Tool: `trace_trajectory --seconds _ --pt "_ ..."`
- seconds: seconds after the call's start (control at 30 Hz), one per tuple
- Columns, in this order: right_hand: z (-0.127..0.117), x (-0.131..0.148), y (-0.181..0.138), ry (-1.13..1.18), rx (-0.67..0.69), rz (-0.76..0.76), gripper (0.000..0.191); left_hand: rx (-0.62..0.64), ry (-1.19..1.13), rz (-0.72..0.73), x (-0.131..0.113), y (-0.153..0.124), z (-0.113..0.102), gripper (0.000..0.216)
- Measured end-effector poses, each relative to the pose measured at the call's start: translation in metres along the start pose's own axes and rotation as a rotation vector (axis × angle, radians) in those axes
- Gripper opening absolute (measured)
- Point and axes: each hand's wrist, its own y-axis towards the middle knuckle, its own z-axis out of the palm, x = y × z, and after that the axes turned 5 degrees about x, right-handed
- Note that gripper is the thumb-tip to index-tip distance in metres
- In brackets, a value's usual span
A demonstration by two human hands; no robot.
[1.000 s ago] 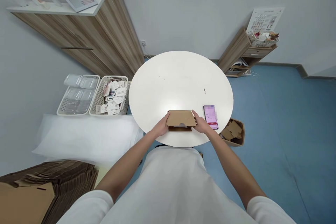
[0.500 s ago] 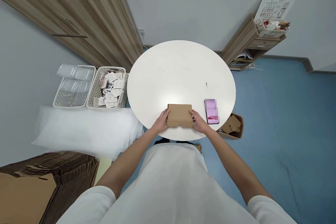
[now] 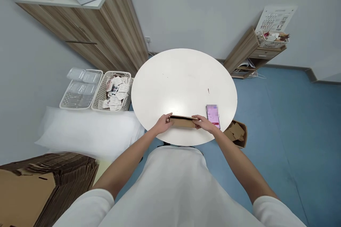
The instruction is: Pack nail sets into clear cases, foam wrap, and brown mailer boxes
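Note:
Between my two hands is a small brown cardboard box (image 3: 183,122), near the front edge of the round white table (image 3: 183,74). It is tilted so that a narrow side faces me, with a dark strip along its upper edge. My left hand (image 3: 163,124) grips the left end, fingers at the top corner. At the right end my right hand (image 3: 203,123) holds the box the same way, thumb on the near side. A phone (image 3: 213,115) with a pink screen lies on the table just beside my right hand, its lower part close to the wrist.
Left of the table stand a white basket of printed cards (image 3: 115,92) and a basket of clear plastic trays (image 3: 80,90). White sheets (image 3: 90,131) and stacked flat cardboard (image 3: 66,181) lie nearer. An open carton (image 3: 236,134) sits on the floor at right.
The box has tipped: its broad top face showed before, and now mostly a narrow side with a dark upper edge shows. Both hands stay on its ends. The camera view has shifted slightly.

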Motion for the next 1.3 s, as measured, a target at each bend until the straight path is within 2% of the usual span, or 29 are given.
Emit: trace_trajectory --seconds 0.13,0.27,0.37,0.47,0.57,0.77,0.93,1.03,1.13,1.23,1.3 --pt "-0.004 0.012 0.007 0.043 -0.029 0.036 0.033 0.033 -0.074 -0.084 -0.009 0.015 -0.005 0.039" --pt "-0.007 0.016 0.007 -0.189 -0.183 -0.078 0.030 -0.042 -0.014 -0.002 -0.016 0.017 -0.006 0.039" --pt "-0.006 0.019 0.005 -0.374 -0.290 -0.132 0.040 -0.105 0.062 -0.002 -0.017 0.013 -0.004 0.042" --pt "-0.001 0.027 0.004 -0.468 -0.381 -0.123 0.048 -0.125 0.087 -0.007 -0.018 0.011 -0.003 0.044" --pt "0.003 0.033 0.004 -0.504 -0.436 -0.098 0.044 -0.133 0.087 -0.010 -0.020 0.010 -0.003 0.049" --pt "-0.002 0.033 0.003 -0.423 -0.359 -0.138 0.044 -0.160 0.164 -0.031 -0.026 0.006 -0.006 0.052" --pt "-0.009 0.036 0.002 -0.361 -0.366 -0.094 0.029 -0.161 0.192 -0.033 -0.028 0.005 -0.006 0.052" --pt "-0.010 0.042 0.001 -0.367 -0.325 -0.106 0.032 -0.147 0.188 -0.019 -0.029 0.006 -0.008 0.049" --pt "-0.006 0.046 0.002 -0.373 -0.380 -0.079 0.038 -0.145 0.188 -0.022 -0.031 0.007 -0.010 0.046" --pt "-0.001 0.047 0.005 -0.397 -0.469 -0.046 0.030 -0.134 0.190 -0.031 -0.032 0.007 -0.011 0.048" --pt "-0.001 0.047 0.007 -0.393 -0.483 -0.055 0.028 -0.131 0.189 -0.038 -0.031 0.008 -0.011 0.053"
